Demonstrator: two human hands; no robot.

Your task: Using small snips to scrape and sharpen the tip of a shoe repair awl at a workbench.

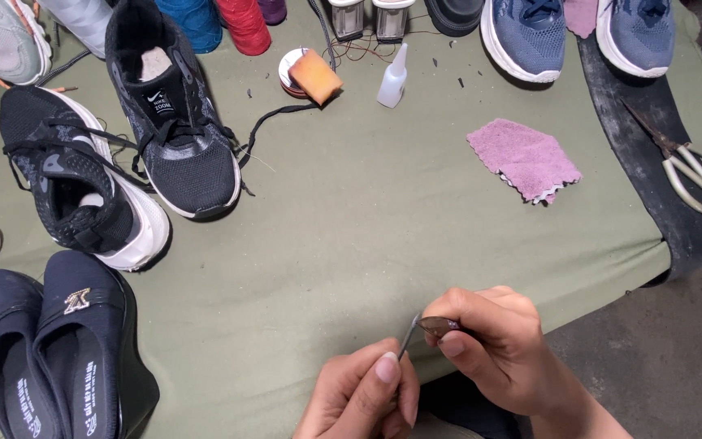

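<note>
At the near edge of the green cloth-covered table [351, 219], my right hand [497, 349] grips a small tool with a dark brown handle [439, 326] and a thin metal tip [408, 335]. My left hand [363, 398] pinches that metal tip between thumb and fingers. Both hands are close together, low in the head view.
A pair of black sneakers [115, 154] lies at the left, dark slip-on shoes [50, 349] at the lower left, blue sneakers [578, 32] at the back right. A pink cloth [523, 158], glue bottle [393, 77], orange sponge [314, 76], thread spools [221, 23] and scissors [696, 175] are about.
</note>
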